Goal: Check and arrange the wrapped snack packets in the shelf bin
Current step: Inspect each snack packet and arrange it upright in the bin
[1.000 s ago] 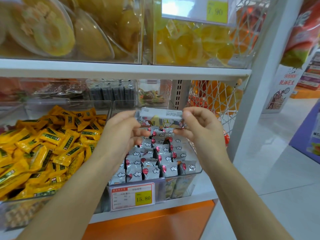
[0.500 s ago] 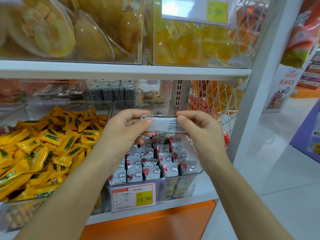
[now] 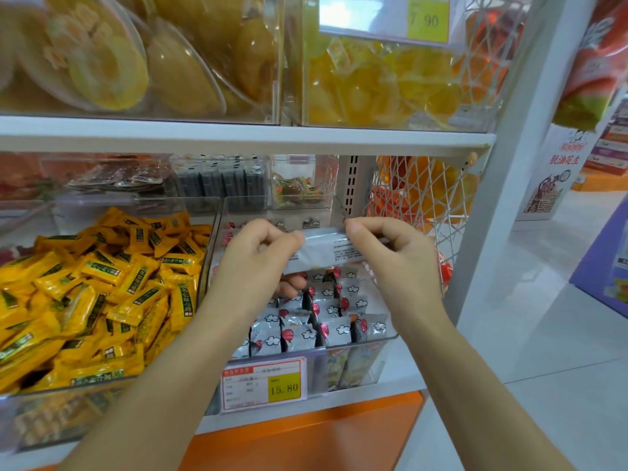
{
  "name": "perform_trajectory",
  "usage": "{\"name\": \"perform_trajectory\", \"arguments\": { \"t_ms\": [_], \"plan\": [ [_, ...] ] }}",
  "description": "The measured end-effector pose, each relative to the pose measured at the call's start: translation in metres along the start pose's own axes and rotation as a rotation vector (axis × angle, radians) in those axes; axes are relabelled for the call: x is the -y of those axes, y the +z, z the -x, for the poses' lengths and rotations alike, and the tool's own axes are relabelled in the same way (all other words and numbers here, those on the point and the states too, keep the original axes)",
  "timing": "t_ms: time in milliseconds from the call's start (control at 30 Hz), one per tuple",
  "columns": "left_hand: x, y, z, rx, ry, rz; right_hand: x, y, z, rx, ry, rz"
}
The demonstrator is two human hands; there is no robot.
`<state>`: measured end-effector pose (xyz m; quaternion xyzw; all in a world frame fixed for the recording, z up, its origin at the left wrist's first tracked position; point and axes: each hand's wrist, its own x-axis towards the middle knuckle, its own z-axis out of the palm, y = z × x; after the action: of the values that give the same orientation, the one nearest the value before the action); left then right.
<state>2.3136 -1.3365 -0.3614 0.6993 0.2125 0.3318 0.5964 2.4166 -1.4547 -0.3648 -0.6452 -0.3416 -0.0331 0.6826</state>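
Note:
I hold one silver-grey wrapped snack packet (image 3: 323, 249) level above the clear shelf bin (image 3: 384, 363). My left hand (image 3: 251, 263) pinches its left end and my right hand (image 3: 394, 256) pinches its right end. The packet's plain back, with small printed text, faces me. Below it, rows of matching grey packets (image 3: 326, 326) with red and white cloud marks stand upright in the bin. My hands hide the back rows.
A price tag reading 15.80 (image 3: 265, 384) hangs on the bin front. A bin of yellow packets (image 3: 95, 294) sits to the left. Smaller clear boxes (image 3: 299, 181) stand behind, a white wire basket (image 3: 421, 198) to the right, and a shelf board (image 3: 238, 136) overhead.
Both hands have turned the packet over: its printed front faced me before, its plain back does now. It also sank slightly toward the bin.

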Motion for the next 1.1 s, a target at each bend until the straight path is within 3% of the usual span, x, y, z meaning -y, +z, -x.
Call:
{"name": "perform_trajectory", "arguments": {
  "t_ms": [200, 333, 467, 600, 833, 967, 1100],
  "plan": [
    [0.002, 0.000, -0.005, -0.040, -0.141, 0.137, 0.001, -0.008, -0.004, 0.336, -0.026, -0.016],
    [0.005, 0.001, -0.007, -0.028, -0.114, 0.085, -0.003, -0.010, -0.008, 0.280, -0.061, 0.133],
    [0.010, 0.005, -0.012, -0.055, 0.071, -0.292, -0.012, -0.014, -0.023, 0.031, -0.086, 0.303],
    [0.021, 0.007, -0.019, -0.014, 0.198, -0.722, -0.018, -0.009, -0.046, -0.040, -0.110, 0.407],
    [0.036, 0.007, -0.035, 0.126, 0.226, -1.106, -0.024, 0.017, -0.091, 0.204, -0.081, 0.538],
    [0.040, 0.009, -0.040, 0.190, 0.186, -1.134, -0.028, 0.033, -0.112, 0.357, -0.043, 0.692],
    [0.042, 0.009, -0.042, 0.219, 0.145, -1.135, -0.034, 0.048, -0.123, 0.376, -0.064, 0.752]
  ]
}}
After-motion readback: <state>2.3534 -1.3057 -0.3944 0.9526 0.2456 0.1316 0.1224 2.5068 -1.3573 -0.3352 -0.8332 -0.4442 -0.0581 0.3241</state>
